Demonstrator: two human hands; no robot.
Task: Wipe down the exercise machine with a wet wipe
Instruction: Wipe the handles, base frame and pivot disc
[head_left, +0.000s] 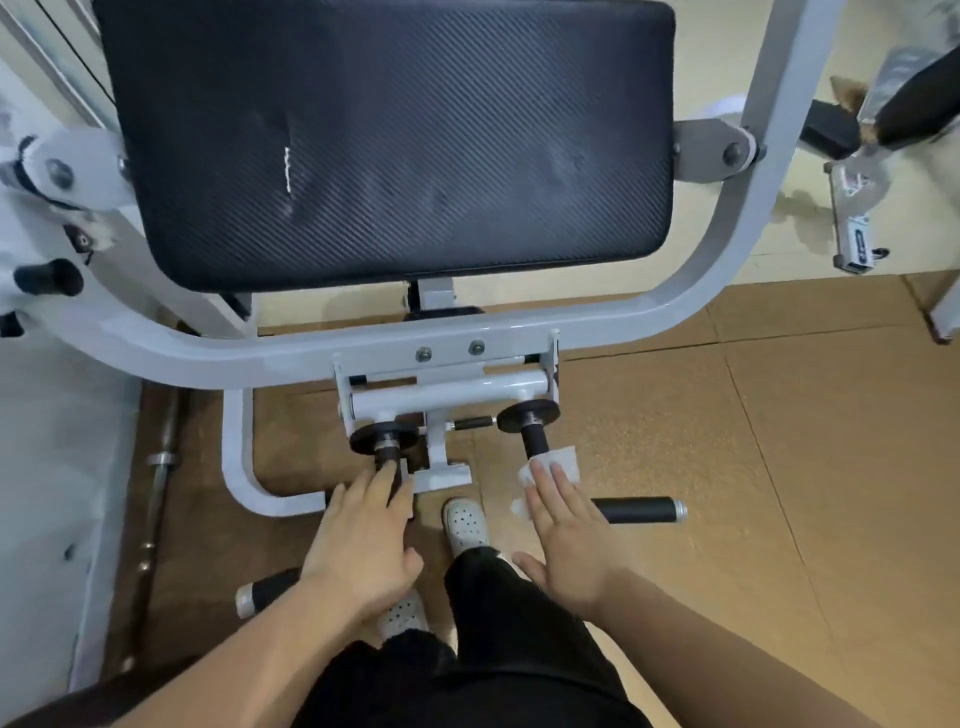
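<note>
While a barbell (158, 467) lies on the floor at far left, a person's left hand (363, 540) reaches to the machine's left black handle (387, 457), fingers loosely curled over its end. Above, the black pad (384, 140) sits inside the white frame (291, 348). At right, the right hand (563, 540), fingers flat and spread, presses a white wipe (553, 465) against the right handle (532, 439).

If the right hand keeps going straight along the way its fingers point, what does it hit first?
Likely the right black handle post. The right hand lies flat on the wet wipe, fingers pointing up along that post toward its black disc. The wipe already seems to touch the post's lower end, though depth is unclear.
</note>
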